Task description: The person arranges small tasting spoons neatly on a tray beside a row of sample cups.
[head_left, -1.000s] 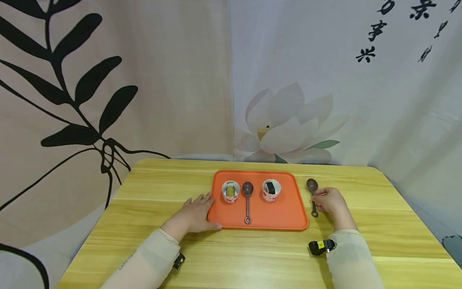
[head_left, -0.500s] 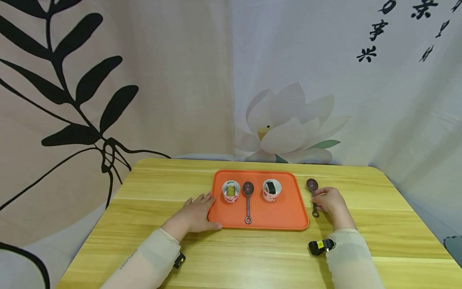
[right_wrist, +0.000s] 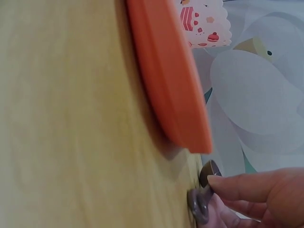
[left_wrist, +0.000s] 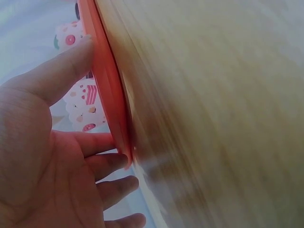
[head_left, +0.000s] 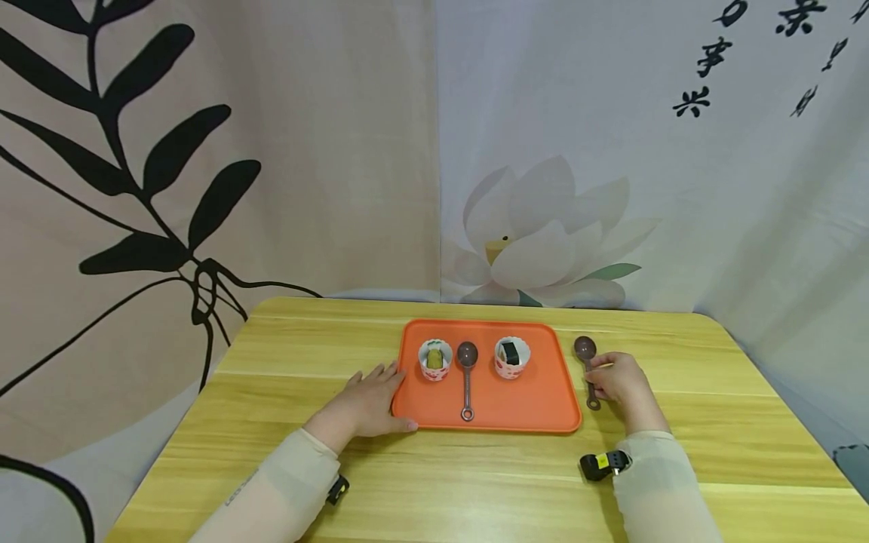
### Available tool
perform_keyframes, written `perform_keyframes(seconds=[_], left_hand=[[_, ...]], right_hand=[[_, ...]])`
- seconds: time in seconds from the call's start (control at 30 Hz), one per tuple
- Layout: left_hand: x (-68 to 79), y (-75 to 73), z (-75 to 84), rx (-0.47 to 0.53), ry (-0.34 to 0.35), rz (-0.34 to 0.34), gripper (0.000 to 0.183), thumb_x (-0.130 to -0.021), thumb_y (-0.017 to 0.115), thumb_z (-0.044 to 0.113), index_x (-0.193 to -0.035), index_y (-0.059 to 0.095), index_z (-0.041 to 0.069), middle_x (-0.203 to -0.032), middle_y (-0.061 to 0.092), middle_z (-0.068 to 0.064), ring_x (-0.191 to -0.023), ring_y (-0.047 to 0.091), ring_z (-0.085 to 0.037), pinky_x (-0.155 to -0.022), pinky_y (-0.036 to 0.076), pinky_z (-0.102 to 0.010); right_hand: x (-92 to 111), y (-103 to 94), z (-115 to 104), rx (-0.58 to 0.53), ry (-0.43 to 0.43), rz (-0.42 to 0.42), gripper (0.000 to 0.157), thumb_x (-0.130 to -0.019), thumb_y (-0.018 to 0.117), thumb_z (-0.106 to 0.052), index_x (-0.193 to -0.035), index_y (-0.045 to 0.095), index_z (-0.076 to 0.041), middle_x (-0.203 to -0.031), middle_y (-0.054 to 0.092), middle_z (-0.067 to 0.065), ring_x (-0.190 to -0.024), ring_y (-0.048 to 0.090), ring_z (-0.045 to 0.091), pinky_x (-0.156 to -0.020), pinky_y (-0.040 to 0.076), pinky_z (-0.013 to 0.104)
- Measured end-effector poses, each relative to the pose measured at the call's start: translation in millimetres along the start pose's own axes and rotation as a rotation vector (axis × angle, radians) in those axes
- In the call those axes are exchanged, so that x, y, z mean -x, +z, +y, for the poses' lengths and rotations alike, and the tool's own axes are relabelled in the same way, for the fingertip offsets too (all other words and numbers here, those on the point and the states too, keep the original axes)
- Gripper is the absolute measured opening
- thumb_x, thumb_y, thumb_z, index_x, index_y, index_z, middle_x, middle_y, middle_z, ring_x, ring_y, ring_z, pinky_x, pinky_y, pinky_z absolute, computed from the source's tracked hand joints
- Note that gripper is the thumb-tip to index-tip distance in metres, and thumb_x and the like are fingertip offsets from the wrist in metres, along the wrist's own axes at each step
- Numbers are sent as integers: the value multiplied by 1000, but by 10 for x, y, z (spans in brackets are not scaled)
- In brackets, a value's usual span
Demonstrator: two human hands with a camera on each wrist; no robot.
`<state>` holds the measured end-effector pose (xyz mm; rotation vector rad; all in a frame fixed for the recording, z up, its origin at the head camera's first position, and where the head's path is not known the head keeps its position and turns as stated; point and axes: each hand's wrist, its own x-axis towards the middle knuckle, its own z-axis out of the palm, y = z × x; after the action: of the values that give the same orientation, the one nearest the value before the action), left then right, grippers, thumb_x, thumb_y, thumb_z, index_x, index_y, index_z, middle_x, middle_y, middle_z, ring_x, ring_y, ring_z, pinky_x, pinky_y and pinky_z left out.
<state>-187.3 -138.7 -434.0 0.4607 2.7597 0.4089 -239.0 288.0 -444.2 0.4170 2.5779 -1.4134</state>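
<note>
An orange tray (head_left: 523,407) lies on the table, and my left hand (head_left: 366,403) rests at its left end with fingers spread and the thumb at the front rim. In the left wrist view the straight fingers and thumb touch the tray's edge. To the right of the tray, my right hand (head_left: 621,381) pinches a brown spoon (head_left: 585,348) by its handle, bowl pointing away from me. The right wrist view has thumb and fingers on the spoon (right_wrist: 202,204), close at the tabletop. On the tray lies a second brown spoon (head_left: 467,377), between two patterned paper cups.
The left paper cup (head_left: 435,373) holds something green, the right paper cup (head_left: 509,370) something black and white. Under everything is a wood-grain table (head_left: 502,483). A printed curtain (head_left: 353,151) hangs behind its far edge.
The spoon in my right hand has shifted very slightly, its bowl a touch to the left. My left hand and the tray stay where they were.
</note>
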Motion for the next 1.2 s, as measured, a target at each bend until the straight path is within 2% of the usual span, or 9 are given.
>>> perform_keyframes(seconds=[0.23, 0.47, 0.83, 1.2], left_hand=[[-7, -5, 4, -14, -3, -11, 98, -84, 72, 59, -156, 34, 3, -164, 25, -15, -150, 21, -38, -117, 16, -63], [6, -11, 10, 1, -3, -10, 98, -84, 73, 59, -155, 35, 3, -163, 25, -16, -150, 22, -39, -117, 17, -63], [-5, -11, 9, -11, -7, -15, 97, -85, 72, 58, -155, 34, 3, -164, 24, -15, -150, 21, -38, -117, 16, -62], [9, -24, 30, -11, 0, -13, 98, -84, 72, 58, -155, 35, 2, -163, 25, -16, -149, 23, -39, -117, 17, -63]], right_hand=[[-13, 6, 2, 17, 22, -4, 31, -90, 67, 0, -116, 57, 11, -87, 64, 16, -58, 60, 12, -56, 57, 27], [23, -17, 33, 19, -11, -45, 31, -90, 66, 0, -116, 54, 13, -81, 62, 12, -63, 58, 13, -56, 56, 27], [95, -13, 33, 38, -47, -76, 30, -91, 65, 1, -116, 54, 14, -83, 64, 13, -59, 59, 13, -55, 57, 28], [104, -36, 59, 10, -43, -100, 28, -92, 64, 2, -114, 53, 14, -83, 62, 11, -64, 59, 14, -58, 58, 28]])
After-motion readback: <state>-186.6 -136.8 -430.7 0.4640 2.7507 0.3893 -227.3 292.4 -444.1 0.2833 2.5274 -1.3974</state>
